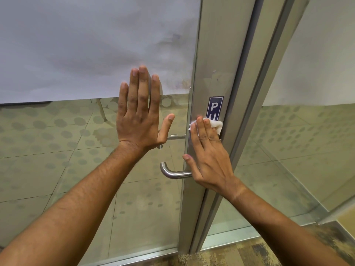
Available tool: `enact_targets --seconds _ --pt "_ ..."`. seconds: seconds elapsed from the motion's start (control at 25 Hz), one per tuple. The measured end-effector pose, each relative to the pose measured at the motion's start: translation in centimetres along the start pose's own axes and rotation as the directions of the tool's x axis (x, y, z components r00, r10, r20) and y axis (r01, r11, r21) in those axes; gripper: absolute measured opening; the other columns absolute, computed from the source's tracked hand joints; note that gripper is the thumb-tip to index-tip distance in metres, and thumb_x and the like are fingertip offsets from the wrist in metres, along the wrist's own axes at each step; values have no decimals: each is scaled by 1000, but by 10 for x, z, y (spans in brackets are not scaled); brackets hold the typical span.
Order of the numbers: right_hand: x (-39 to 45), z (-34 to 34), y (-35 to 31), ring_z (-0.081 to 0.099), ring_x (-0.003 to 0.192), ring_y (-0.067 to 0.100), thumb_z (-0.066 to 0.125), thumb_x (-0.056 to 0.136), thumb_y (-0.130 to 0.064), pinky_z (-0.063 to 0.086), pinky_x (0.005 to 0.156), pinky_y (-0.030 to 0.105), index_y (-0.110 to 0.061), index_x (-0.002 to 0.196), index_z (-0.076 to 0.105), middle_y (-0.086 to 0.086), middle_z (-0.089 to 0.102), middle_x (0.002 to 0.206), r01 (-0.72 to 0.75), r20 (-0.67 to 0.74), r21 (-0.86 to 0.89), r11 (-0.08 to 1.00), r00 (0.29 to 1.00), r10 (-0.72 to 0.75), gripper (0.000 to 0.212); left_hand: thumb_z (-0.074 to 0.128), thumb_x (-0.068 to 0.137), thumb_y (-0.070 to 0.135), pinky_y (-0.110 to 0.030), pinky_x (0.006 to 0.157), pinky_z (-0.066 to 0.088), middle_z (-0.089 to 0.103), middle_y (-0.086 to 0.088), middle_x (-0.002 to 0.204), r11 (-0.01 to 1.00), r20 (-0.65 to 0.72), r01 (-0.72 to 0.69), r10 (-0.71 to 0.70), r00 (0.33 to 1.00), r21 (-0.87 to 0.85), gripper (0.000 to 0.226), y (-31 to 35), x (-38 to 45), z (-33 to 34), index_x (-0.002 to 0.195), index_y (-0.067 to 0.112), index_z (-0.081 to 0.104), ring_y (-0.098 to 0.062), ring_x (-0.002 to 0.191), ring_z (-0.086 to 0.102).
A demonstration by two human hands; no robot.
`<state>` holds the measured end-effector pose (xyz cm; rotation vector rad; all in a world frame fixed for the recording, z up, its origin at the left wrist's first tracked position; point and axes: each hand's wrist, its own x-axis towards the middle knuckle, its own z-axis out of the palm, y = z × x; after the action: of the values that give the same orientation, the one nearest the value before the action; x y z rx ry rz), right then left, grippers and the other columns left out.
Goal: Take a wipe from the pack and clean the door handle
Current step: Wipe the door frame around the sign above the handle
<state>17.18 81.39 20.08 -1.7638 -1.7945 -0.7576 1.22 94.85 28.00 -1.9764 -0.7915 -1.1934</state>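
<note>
A curved steel door handle [171,172] sticks out from the metal stile of a glass door [209,73]. My right hand [208,158] presses a white wipe [216,126] flat against the stile just above the handle, over the lower part of a blue sign [214,107]. Its fingers lie straight on the wipe, and its palm hides the handle's base. My left hand [139,110] rests flat on the glass to the left, fingers spread and pointing up. The wipe pack is not in view.
The glass door has a frosted upper band [86,45] and dotted lower glass showing a tiled floor beyond. A second metal frame post [255,104] and a fixed glass panel [307,121] stand to the right. Patterned carpet [240,254] lies below.
</note>
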Motion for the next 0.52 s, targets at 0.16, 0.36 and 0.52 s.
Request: enact_targets --seconds 0.16,0.36,0.52 --pt "-6 -3 6 -1 151 33 32 99 -49 7 124 47 3 153 10 21 -1 163 -12 46 -23 1000 999 13 78 45 94 55 -45 125 -3 9 -24 158 1000 1 -4 4 1000 5 87 0 0 -1 155 -2 17 -40 148 11" --pt "1 -3 8 -2 151 35 27 99 -54 6 123 49 4 153 8 21 -5 162 32 64 -17 999 997 -31 81 45 94 55 -45 124 -4 9 -25 157 1000 4 -1 1 1000 3 87 0 1 0 154 -2 19 -40 147 11" --pt "-9 -9 18 1 152 31 32 99 -49 10 123 46 1 154 10 21 1 163 78 117 -74 994 991 -69 77 44 94 54 -45 124 -2 10 -25 157 1000 7 -3 3 1000 6 86 1 0 -2 154 -3 19 -41 147 12"
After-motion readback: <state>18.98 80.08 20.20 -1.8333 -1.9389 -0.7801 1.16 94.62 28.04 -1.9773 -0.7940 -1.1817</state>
